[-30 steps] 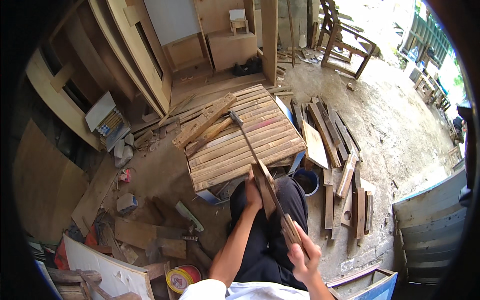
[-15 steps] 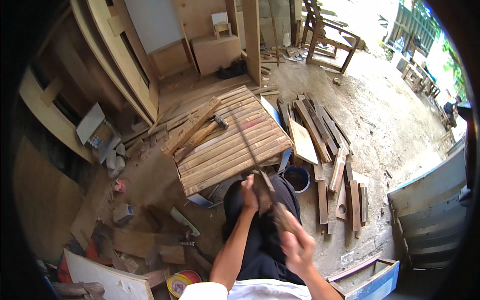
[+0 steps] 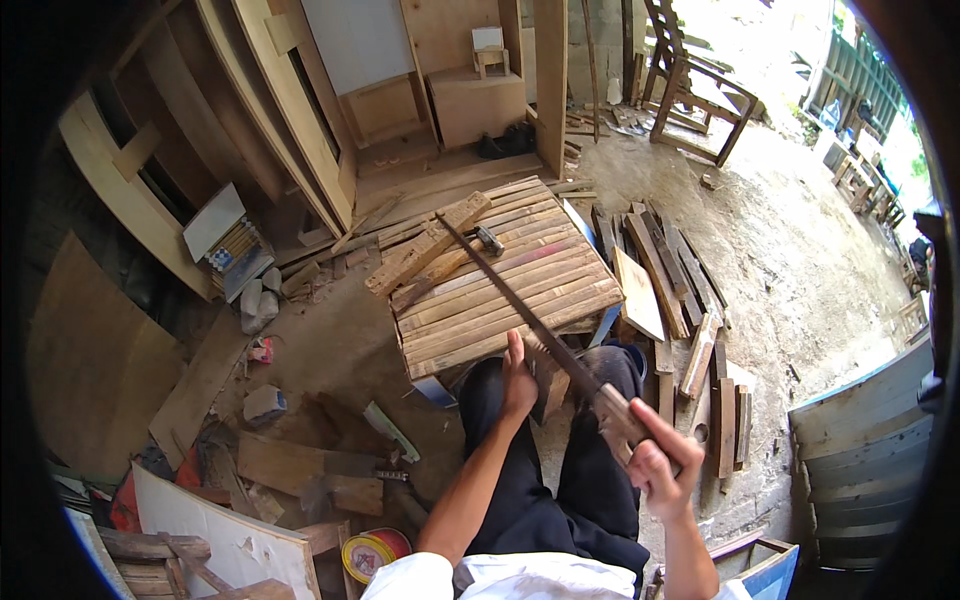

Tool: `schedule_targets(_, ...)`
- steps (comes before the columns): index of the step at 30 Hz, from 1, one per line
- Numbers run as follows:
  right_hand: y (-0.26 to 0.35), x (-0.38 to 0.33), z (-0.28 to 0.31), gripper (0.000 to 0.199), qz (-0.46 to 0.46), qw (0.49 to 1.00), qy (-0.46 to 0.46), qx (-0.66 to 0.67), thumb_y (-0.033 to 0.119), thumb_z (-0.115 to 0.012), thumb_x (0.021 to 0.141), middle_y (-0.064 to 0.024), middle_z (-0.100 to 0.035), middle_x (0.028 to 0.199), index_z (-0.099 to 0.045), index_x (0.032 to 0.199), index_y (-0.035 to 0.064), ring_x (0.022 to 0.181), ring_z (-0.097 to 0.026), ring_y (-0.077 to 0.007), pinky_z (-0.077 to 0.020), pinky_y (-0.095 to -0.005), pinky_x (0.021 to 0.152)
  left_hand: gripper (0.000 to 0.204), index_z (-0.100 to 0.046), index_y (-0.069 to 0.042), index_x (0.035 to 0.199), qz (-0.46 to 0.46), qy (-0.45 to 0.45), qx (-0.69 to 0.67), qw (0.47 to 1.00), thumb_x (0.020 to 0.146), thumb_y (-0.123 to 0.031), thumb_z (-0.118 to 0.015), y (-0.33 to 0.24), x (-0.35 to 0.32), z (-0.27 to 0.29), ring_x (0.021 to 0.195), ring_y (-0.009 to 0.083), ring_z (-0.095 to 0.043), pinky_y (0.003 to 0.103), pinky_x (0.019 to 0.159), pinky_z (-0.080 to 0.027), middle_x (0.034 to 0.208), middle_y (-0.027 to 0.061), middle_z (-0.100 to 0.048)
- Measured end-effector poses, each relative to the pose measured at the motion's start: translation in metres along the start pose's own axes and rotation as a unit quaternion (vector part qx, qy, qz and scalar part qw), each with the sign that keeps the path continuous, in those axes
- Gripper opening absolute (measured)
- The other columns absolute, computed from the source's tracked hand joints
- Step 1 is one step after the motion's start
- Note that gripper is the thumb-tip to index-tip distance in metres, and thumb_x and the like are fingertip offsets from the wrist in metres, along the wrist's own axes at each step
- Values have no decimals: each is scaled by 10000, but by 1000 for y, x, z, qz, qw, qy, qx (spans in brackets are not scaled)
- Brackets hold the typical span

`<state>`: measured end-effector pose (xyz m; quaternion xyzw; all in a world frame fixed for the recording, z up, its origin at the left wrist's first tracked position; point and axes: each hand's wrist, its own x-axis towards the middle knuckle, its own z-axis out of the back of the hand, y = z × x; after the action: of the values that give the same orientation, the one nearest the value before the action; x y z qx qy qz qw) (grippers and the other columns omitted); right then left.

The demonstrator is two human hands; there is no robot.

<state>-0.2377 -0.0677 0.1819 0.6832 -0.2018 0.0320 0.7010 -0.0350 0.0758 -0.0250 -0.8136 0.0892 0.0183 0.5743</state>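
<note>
My right hand [image 3: 666, 462] is closed around the wooden handle of a handsaw [image 3: 565, 352]. Its long, dark, tapering blade slants up and left over the slatted top, toothed edge facing left and down. Between my knees stands a piece of wood [image 3: 549, 388], partly hidden by the blade. Against its left side is my left hand [image 3: 517, 382], thumb pointing up and fingers closed about the wood. Beyond my knees sits a low bench with a slatted wooden top [image 3: 500, 317]. A hammer [image 3: 488, 240] and a thick wooden beam [image 3: 430, 243] lie on it.
Several wooden offcuts [image 3: 697, 355] lie to the right of the bench. A blue bucket [image 3: 640, 358] is partly hidden by my right knee. A blue-sided drawer [image 3: 768, 572] is at lower right, a round tin [image 3: 366, 556] at lower left. Tall wooden panels [image 3: 290, 120] stand far left.
The saw has swung up and right with my right hand, its blade now clear of the wood. My left hand stays at the wood, thumb now raised. The whole view has shifted slightly.
</note>
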Motion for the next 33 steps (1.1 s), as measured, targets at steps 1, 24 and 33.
schedule_targets(1, -1, 2, 2, 451, -48, 997, -31, 53, 84, -544, 932, 12, -574, 637, -569, 1357, -65, 484, -460, -37, -356, -201, 456, 784, -357, 21, 1404, -9, 8, -5, 1000, 1020, -658, -271, -11, 2, -6, 1265, 210, -355, 328, 1082, -288, 1399, 126, -389)
schedule_targets(24, -44, -5, 20, 541, -73, 964, -228, 113, 147, -503, 1025, 72, -363, 561, -360, 1536, 42, 454, -290, -7, -253, -194, 401, 427, -603, -62, 1173, -6, 45, -130, 991, 897, -349, -757, -89, -8, 3, 1109, 173, -567, 354, 993, -438, 1174, 73, -629)
schedule_targets(33, -44, -10, 20, 544, -75, 972, -208, 81, 184, -495, 1024, 71, -381, 579, -369, 1521, 1, 452, -307, -11, -270, -195, 407, 782, -187, -65, 1272, -53, -29, 147, 987, 921, -605, -632, -73, 0, -26, 1016, 183, -503, 343, 933, -419, 1082, 127, -488)
